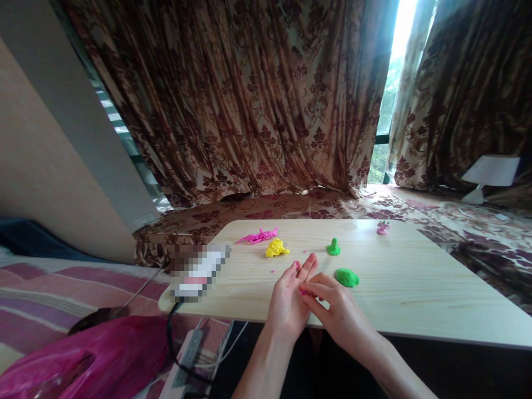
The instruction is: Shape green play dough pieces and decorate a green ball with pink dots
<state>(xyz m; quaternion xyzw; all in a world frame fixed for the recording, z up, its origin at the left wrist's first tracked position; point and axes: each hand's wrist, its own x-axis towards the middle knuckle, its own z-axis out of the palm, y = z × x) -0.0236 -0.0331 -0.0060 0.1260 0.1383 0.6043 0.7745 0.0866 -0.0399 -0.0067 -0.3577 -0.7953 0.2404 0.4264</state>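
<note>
My left hand (288, 305) is turned palm up over the front of the table, cupped around small pieces of pink modelling clay (304, 291). My right hand (338, 307) reaches across it, with thumb and fingertips pinched on the clay at the left palm. A speck of pink also shows by the left thumb tip. Just beyond the right hand lies a green clay lump (346, 277), and behind that stands a green clay piece (333, 247) with a knob on top. Farther left sit a yellow clay lump (276, 248) and a pile of pink clay strands (260, 236).
On the pale wooden table (415, 288), a small pink clay figure (382, 227) stands at the far right. A blurred-out white object (201, 274) lies at the left edge, its black cable hanging down near a power strip (189, 349). A pink bag (103, 354) rests at lower left.
</note>
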